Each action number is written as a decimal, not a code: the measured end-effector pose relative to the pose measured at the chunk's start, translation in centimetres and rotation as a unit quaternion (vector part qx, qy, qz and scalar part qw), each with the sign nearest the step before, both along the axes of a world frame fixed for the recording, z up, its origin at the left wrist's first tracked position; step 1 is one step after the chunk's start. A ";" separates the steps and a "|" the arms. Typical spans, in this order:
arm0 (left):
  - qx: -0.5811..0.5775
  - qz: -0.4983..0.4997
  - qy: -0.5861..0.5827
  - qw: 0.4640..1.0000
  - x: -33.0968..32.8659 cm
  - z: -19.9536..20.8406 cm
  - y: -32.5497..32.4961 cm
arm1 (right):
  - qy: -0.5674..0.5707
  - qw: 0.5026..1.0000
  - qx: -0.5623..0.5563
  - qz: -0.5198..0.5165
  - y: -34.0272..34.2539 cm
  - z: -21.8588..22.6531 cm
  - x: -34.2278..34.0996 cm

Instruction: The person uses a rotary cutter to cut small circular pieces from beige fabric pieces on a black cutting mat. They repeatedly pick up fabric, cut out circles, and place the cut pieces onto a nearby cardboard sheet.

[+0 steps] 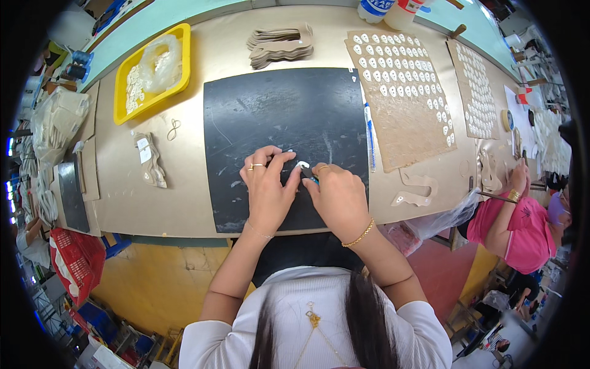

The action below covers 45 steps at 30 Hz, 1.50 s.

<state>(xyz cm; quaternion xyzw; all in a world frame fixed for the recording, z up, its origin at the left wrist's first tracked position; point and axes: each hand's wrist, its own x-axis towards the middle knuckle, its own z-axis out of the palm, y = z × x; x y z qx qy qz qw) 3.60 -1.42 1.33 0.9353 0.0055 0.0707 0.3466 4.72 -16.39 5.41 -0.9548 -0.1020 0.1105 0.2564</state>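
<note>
Both of my hands are low over a scuffed black mat (270, 111) on the covered table. My left hand (265, 187) bends its fingers onto the mat, its thumb and fingertips about a small white piece (302, 165). Close on the right, my right hand (338, 197) is closed round a small tool (312, 178), of which a dark and teal part shows. The tool reaches to the white piece. My fingers hide most of the tool, so its kind is unclear.
A yellow tray (118, 98) holds white pieces and a plastic bag. Brown cut-outs (279, 46) are stacked behind the mat. Rows of white pieces lie on a brown sheet (393, 123), beside a pen (370, 136). At right works a person in pink (522, 237).
</note>
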 end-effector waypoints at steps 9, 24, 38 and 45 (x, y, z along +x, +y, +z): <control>-0.003 -0.022 -0.004 1.000 0.9 0.4 0.4 | -0.093 0.991 0.092 0.041 -2.5 3.2 2.4; -0.040 -0.026 -0.075 0.996 0.0 -1.1 1.0 | -0.212 0.970 -0.046 0.106 5.2 -3.2 25.7; 0.016 -0.084 -0.005 0.996 -0.1 -0.2 0.9 | -0.300 0.947 -0.007 0.113 4.7 -4.6 24.2; 0.018 -0.111 -0.007 0.994 0.1 0.0 1.1 | -0.386 0.910 0.062 0.136 1.8 -2.1 23.4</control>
